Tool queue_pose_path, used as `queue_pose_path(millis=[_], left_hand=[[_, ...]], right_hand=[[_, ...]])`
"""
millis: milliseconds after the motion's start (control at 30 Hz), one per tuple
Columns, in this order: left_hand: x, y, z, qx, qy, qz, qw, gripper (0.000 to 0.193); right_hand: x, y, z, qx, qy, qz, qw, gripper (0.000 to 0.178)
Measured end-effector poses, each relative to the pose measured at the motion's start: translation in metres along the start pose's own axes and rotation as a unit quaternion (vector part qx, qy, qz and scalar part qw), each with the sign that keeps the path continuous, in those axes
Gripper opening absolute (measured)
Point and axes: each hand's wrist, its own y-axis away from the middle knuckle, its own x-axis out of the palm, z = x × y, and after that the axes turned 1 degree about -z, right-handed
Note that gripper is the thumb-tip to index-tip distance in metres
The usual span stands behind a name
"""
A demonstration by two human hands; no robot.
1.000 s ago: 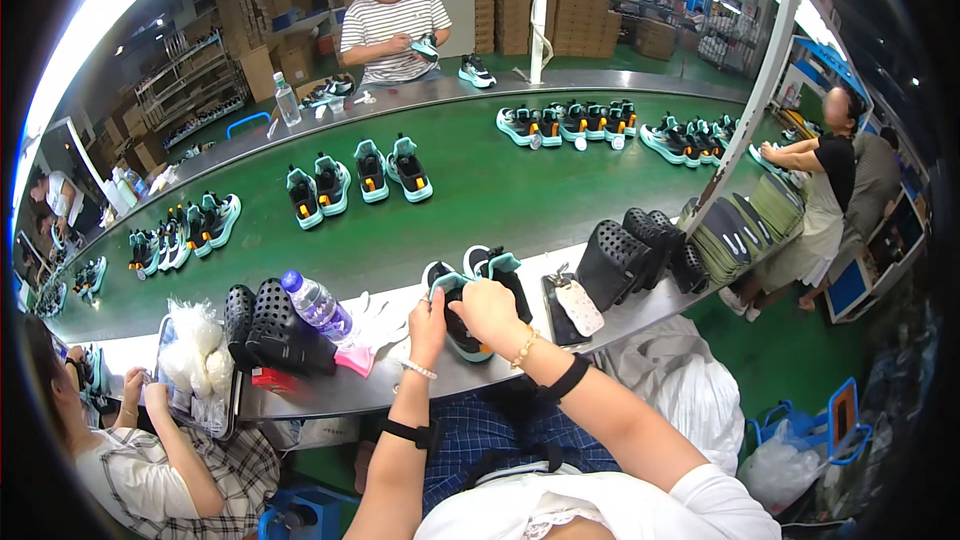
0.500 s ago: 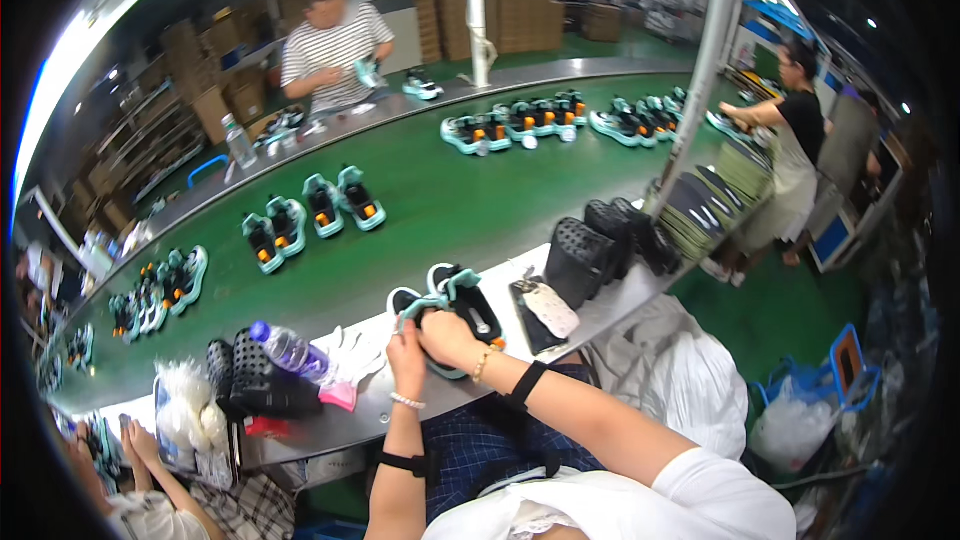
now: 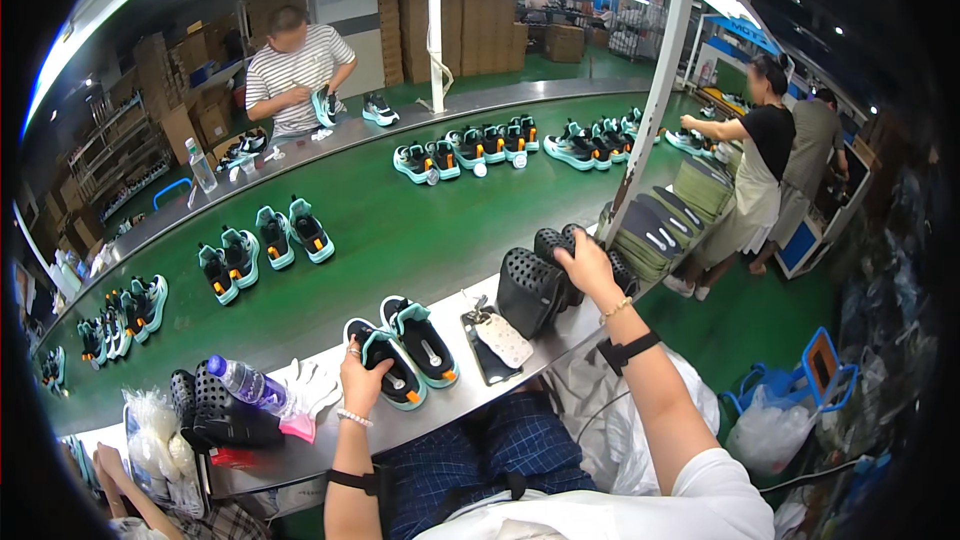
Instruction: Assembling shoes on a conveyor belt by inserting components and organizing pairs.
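Observation:
Two black and teal sneakers stand side by side on the near metal ledge, their orange heel tabs toward me. My left hand [image 3: 362, 372] grips the left sneaker [image 3: 398, 380] at its side, thumb over the collar. The right sneaker [image 3: 430, 345] stands untouched beside it. Reaching out to the right, my right hand [image 3: 588, 266] is closed on the top of a black perforated clog [image 3: 550, 240] in a cluster of such clogs. Its fingertips are partly hidden there. A nearer black clog [image 3: 528, 295] stands upright to the left of this hand.
A phone [image 3: 492, 345] with a pale case lies between sneakers and clogs. Left are a purple-capped bottle [image 3: 245, 385] and more black clogs [image 3: 235, 415]. Sneaker rows line the green belt [image 3: 350, 180]. A post [image 3: 650, 90] rises beside stacked green-grey pieces [image 3: 655, 220]. Co-workers stand across and right.
My right hand has left the sneakers and moved right to the black clogs. My left hand has shifted onto the left sneaker's side. The view has turned slightly right.

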Motion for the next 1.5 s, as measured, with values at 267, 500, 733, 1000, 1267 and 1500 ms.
queue_pose_path(millis=[267,500,733,1000,1267,1500], left_hand=[[-0.03,-0.022,-0.023,-0.095,0.056,0.092,0.99,0.073],[-0.026,0.038,-0.105,0.146,-0.079,0.003,0.986,0.064],[-0.009,0.054,-0.094,0.163,-0.302,0.159,0.926,0.054],[0.0,0.048,-0.081,0.179,-0.264,0.131,0.939,0.037],[-0.004,0.046,-0.068,0.188,-0.261,0.159,0.933,0.03],[-0.002,0.027,-0.089,0.154,-0.253,0.211,0.932,0.04]], right_hand=[[0.016,0.007,-0.027,-0.003,-0.098,0.003,0.995,0.063],[-0.048,0.024,0.03,-0.064,-0.147,-0.095,0.982,0.053],[-0.032,0.098,0.161,-0.232,-0.089,0.244,0.937,0.043],[0.067,0.101,0.208,-0.32,0.044,0.186,0.928,0.031],[0.131,0.116,0.224,-0.176,0.021,0.221,0.959,0.008],[0.134,0.085,0.197,-0.222,-0.056,0.321,0.919,0.025]])
